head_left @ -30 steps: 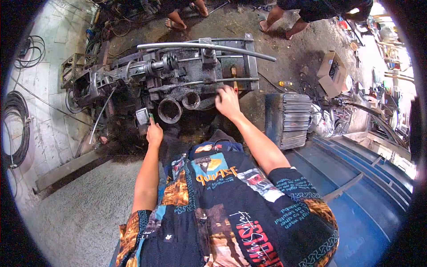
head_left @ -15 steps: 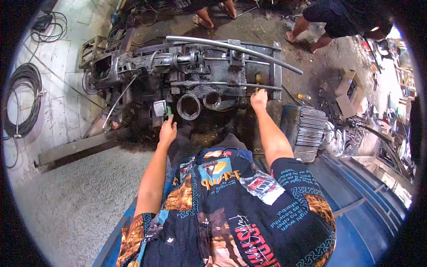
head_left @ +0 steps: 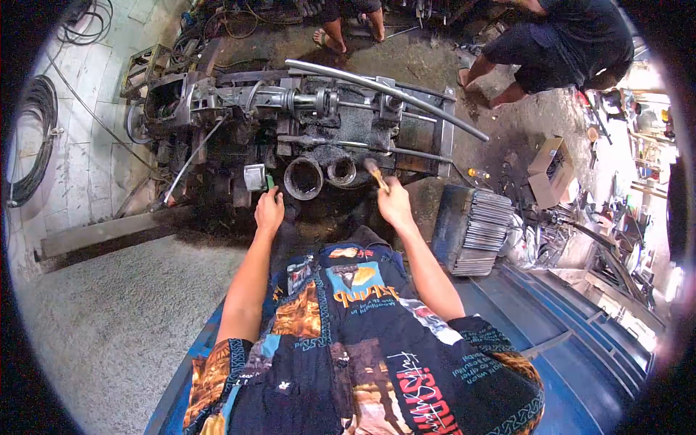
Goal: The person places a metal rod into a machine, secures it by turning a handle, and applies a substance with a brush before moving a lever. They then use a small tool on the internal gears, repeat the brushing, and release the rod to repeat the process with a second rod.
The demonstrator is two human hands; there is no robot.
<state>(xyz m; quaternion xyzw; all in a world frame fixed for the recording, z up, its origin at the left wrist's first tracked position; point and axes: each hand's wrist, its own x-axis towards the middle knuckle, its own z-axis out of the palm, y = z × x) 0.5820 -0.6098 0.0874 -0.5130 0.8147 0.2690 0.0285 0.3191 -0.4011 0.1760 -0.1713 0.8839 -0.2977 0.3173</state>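
My left hand (head_left: 269,210) is closed around a green-handled tool (head_left: 270,182) whose pale, square head (head_left: 254,177) is beside the machine's front edge. In my right hand (head_left: 395,204) is a paintbrush (head_left: 375,174) with a yellowish handle, its dark bristles pointing up and left toward the machine. Close to the bristles is a short round tube (head_left: 341,171). A wider tube (head_left: 303,179) with an open end lies between my two hands. Both belong to a long, greasy machine (head_left: 348,130) with shafts and rods across it.
A long metal pipe (head_left: 406,96) lies slantwise over the machine. Ribbed metal stock (head_left: 487,225) stands right of my arm. An opened cardboard box (head_left: 552,172) is on the floor. One person (head_left: 562,51) bends at upper right; another's feet (head_left: 332,40) show at the top.
My right hand has moved left and nearer my body, bringing the paintbrush from the rod to beside the smaller tube. My left hand stays near its place. The person at upper right has shifted.
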